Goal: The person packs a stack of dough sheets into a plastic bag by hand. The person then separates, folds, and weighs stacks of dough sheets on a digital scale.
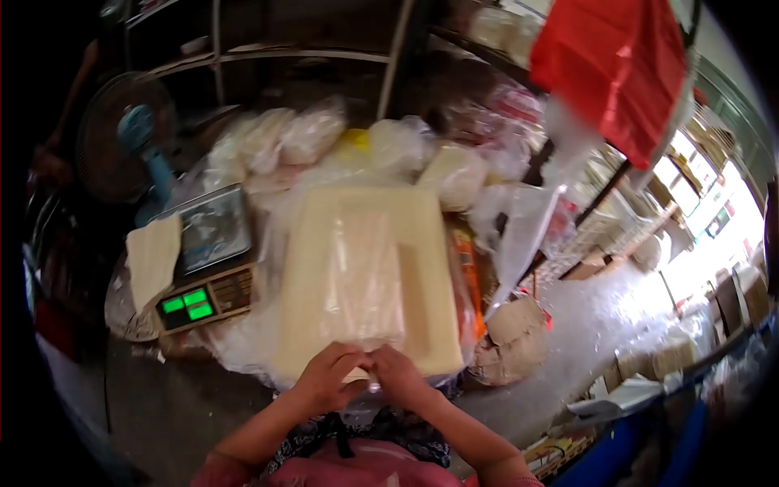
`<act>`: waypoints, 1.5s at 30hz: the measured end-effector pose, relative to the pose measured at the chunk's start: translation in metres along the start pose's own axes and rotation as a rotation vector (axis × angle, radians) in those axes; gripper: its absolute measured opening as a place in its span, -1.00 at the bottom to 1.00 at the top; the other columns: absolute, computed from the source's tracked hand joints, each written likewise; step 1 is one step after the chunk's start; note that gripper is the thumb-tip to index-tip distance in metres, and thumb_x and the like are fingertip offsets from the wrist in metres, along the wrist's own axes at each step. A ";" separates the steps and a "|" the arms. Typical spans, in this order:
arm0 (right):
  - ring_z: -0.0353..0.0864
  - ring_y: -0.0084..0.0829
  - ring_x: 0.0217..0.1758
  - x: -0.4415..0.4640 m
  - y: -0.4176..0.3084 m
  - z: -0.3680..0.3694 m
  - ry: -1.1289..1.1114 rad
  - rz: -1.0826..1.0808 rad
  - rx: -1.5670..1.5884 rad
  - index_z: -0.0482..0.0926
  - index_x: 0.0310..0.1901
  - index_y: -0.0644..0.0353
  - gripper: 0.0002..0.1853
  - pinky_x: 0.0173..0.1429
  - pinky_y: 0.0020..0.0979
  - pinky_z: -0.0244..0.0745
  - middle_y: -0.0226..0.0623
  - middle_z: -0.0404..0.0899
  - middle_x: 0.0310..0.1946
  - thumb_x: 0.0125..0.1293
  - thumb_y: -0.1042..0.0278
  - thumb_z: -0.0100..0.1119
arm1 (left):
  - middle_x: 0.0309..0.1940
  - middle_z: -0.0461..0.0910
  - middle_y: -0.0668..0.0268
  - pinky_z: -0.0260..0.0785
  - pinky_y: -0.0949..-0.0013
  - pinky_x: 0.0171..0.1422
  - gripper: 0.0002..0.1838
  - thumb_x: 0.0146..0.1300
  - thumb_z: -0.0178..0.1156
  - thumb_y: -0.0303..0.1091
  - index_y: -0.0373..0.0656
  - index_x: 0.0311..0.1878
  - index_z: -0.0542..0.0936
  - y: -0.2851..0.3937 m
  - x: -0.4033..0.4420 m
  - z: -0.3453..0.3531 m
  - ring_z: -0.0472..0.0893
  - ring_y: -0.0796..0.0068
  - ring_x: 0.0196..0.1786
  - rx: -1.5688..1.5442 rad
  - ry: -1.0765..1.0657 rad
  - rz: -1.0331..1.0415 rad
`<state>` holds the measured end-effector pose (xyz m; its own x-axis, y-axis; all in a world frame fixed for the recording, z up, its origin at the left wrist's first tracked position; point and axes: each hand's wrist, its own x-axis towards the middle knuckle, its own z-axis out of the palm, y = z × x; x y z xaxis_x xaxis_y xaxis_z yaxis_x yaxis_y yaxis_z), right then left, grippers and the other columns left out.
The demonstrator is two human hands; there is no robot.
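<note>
A clear plastic bag [365,276] with pale, flat contents lies lengthwise on a thick stack of cream-coloured sheets [426,304]. At the bag's near end, my left hand [331,377] has its fingers closed on the plastic. Right beside it, my right hand [398,377] also pinches the bag's end, and the two hands almost touch. The exact grip of the fingertips is too small to make out. Loose clear plastic sheeting surrounds the stack.
On the left stands a scale [213,235] with a lit green display and a pale sheet over its edge. Behind it is a fan [134,134]. Filled plastic bags [312,134] line the back. A red bag [613,73] hangs upper right; a torn brown sack [515,333] sits right.
</note>
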<state>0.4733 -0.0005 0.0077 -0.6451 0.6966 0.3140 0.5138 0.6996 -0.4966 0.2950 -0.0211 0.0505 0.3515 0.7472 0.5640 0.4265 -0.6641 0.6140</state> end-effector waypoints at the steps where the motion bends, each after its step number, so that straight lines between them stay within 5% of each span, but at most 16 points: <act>1: 0.46 -0.12 -0.20 0.002 0.002 -0.002 0.027 -0.026 0.030 0.46 -0.12 0.23 -0.69 -0.10 -0.23 0.41 -0.17 0.47 -0.32 0.05 0.41 0.14 | -0.42 0.54 0.29 0.40 0.21 -0.29 -0.81 0.01 0.35 -0.36 -0.13 -0.33 0.54 -0.005 0.006 0.001 0.54 0.19 -0.35 0.050 0.058 0.019; 3: 0.51 -0.14 -0.23 0.001 0.000 -0.006 0.097 -0.052 0.079 0.47 -0.12 0.23 -0.71 -0.14 -0.29 0.44 -0.17 0.50 -0.32 0.11 0.38 0.17 | -0.42 0.54 0.32 0.40 0.22 -0.30 -0.80 -0.01 0.35 -0.37 -0.13 -0.33 0.55 -0.022 0.005 0.003 0.54 0.20 -0.35 0.114 0.055 0.061; 5: 0.56 -0.16 -0.25 0.000 -0.005 -0.003 0.123 0.232 0.323 0.49 -0.13 0.22 -0.72 -0.15 -0.33 0.47 -0.17 0.54 -0.30 0.16 0.30 0.21 | -0.45 0.54 0.32 0.41 0.24 -0.32 -0.82 -0.03 0.35 -0.38 -0.13 -0.35 0.56 -0.040 -0.005 0.003 0.54 0.21 -0.37 0.150 -0.053 0.095; 10: 0.61 -0.18 -0.25 0.002 -0.010 -0.005 0.287 0.377 0.495 0.53 -0.15 0.14 -0.76 -0.14 -0.32 0.50 -0.22 0.57 -0.28 0.19 0.26 0.26 | -0.53 0.55 0.24 0.36 0.38 -0.43 -0.88 0.07 0.34 -0.37 -0.17 -0.37 0.62 -0.045 -0.008 0.008 0.54 0.32 -0.49 -0.089 -0.053 -0.273; 14: 0.55 -0.21 -0.26 0.010 -0.007 -0.006 0.316 -0.033 -0.155 0.53 -0.16 0.14 -0.82 -0.23 -0.29 0.47 -0.22 0.52 -0.35 0.19 0.41 0.20 | -0.53 0.53 0.22 0.36 0.32 -0.41 -0.80 0.11 0.32 -0.24 -0.16 -0.42 0.59 -0.036 -0.005 0.012 0.53 0.21 -0.50 -0.167 -0.086 -0.381; 17: 0.56 -0.34 -0.41 0.007 -0.013 -0.021 0.239 0.023 -0.255 0.52 -0.19 0.17 -0.86 -0.35 -0.38 0.44 -0.24 0.54 -0.45 0.22 0.40 0.18 | -0.49 0.53 0.25 0.37 0.33 -0.38 -0.85 0.11 0.30 -0.27 -0.13 -0.39 0.60 -0.040 -0.007 0.011 0.55 0.22 -0.44 -0.133 -0.078 -0.274; 21: 0.47 -0.55 -0.70 -0.002 0.003 -0.018 -0.300 0.742 0.925 0.48 -0.16 0.23 -0.83 -0.54 -0.45 0.34 -0.32 0.52 -0.68 0.31 0.33 0.11 | -0.40 0.53 0.27 0.40 0.30 -0.34 -0.92 0.14 0.23 -0.35 -0.10 -0.31 0.59 -0.044 -0.016 0.018 0.56 0.19 -0.38 -0.152 -0.100 -0.153; 24: 0.53 -0.52 -0.64 -0.007 0.001 -0.006 -0.027 0.538 0.734 0.47 -0.15 0.23 -0.83 -0.52 -0.42 0.37 -0.32 0.54 -0.65 0.31 0.34 0.08 | -0.38 0.55 0.22 0.40 0.27 -0.32 -0.92 0.17 0.20 -0.43 -0.17 -0.28 0.55 -0.039 -0.017 0.022 0.57 0.15 -0.35 -0.073 -0.145 -0.219; 30: 0.61 -0.53 -0.49 0.004 -0.019 -0.052 -0.087 0.373 0.230 0.46 -0.01 0.33 -0.76 -0.38 -0.51 0.48 -0.25 0.59 -0.55 0.28 0.55 -0.01 | -0.40 0.59 0.19 0.43 0.22 -0.32 -0.86 0.16 0.20 -0.28 -0.13 -0.32 0.54 -0.028 -0.013 0.014 0.59 0.12 -0.37 0.081 -0.043 -0.437; 33: 0.61 -0.51 -0.46 0.010 -0.051 -0.113 0.021 0.354 0.904 0.52 -0.09 0.37 -0.79 -0.35 -0.49 0.47 -0.20 0.60 -0.53 0.25 0.54 0.04 | -0.43 0.61 0.18 0.43 0.20 -0.32 -0.75 0.18 0.18 -0.13 -0.13 -0.32 0.55 -0.016 -0.007 0.000 0.61 0.13 -0.39 0.139 -0.314 -0.558; 35: 0.60 -0.49 -0.42 0.016 -0.081 -0.157 -0.134 -0.027 0.911 0.58 -0.26 0.37 -0.86 -0.32 -0.47 0.46 -0.17 0.60 -0.50 0.26 0.52 0.04 | -0.39 0.61 0.12 0.44 0.17 -0.25 -0.65 0.16 0.16 -0.02 -0.14 -0.28 0.57 -0.017 -0.009 0.007 0.61 0.10 -0.32 0.091 -0.618 -0.563; 36: 0.58 -0.24 -0.36 -0.006 -0.090 -0.136 -0.220 0.064 1.216 0.60 -0.26 0.32 -0.77 -0.22 -0.28 0.46 -0.08 0.61 -0.42 0.17 0.31 0.12 | -0.35 0.61 0.10 0.43 0.16 -0.21 -0.65 0.17 0.16 -0.03 -0.15 -0.23 0.57 -0.022 -0.009 0.016 0.60 0.08 -0.27 0.083 -0.603 -0.485; 38: 0.56 -0.09 -0.32 -0.024 -0.091 -0.120 -0.070 0.159 1.368 0.62 -0.28 0.28 -0.69 -0.14 -0.17 0.45 -0.04 0.62 -0.35 0.14 0.16 0.16 | -0.28 0.60 0.06 0.42 0.15 -0.13 -0.64 0.18 0.15 -0.06 -0.16 -0.14 0.56 -0.033 -0.007 0.033 0.58 0.03 -0.18 0.084 -0.540 -0.331; 42: 0.55 -0.51 -0.38 0.001 -0.026 -0.157 0.755 0.192 0.702 0.58 -0.35 0.33 -0.81 -0.23 -0.49 0.42 -0.28 0.61 -0.38 0.31 0.42 0.03 | -0.07 0.52 0.00 0.37 0.13 0.06 -0.58 0.17 0.18 -0.21 -0.18 0.06 0.46 -0.057 -0.009 0.058 0.50 -0.01 0.00 0.069 -0.338 -0.323; 44: 0.50 -0.56 -0.22 0.011 0.053 -0.167 1.047 0.501 0.319 0.55 -0.10 0.30 -0.77 -0.10 -0.55 0.35 -0.35 0.58 -0.24 0.35 0.33 0.03 | 0.00 0.49 0.00 0.35 0.13 0.12 -0.54 0.16 0.19 -0.29 -0.20 0.13 0.41 -0.061 -0.005 0.067 0.48 -0.01 0.05 0.130 -0.153 -0.251; 45: 0.52 -0.54 -0.22 0.001 0.120 -0.165 1.172 0.409 0.039 0.49 0.04 0.29 -0.70 -0.09 -0.50 0.38 -0.36 0.57 -0.24 0.38 0.29 -0.01 | 0.02 0.48 0.00 0.35 0.13 0.14 -0.53 0.15 0.19 -0.31 -0.21 0.13 0.40 -0.061 -0.002 0.068 0.47 0.00 0.06 0.116 -0.161 -0.246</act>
<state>0.6275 0.1104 0.0815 0.4631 0.5984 0.6539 0.5283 0.4060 -0.7457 0.3255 0.0199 -0.0256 0.3492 0.8856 0.3063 0.6043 -0.4627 0.6486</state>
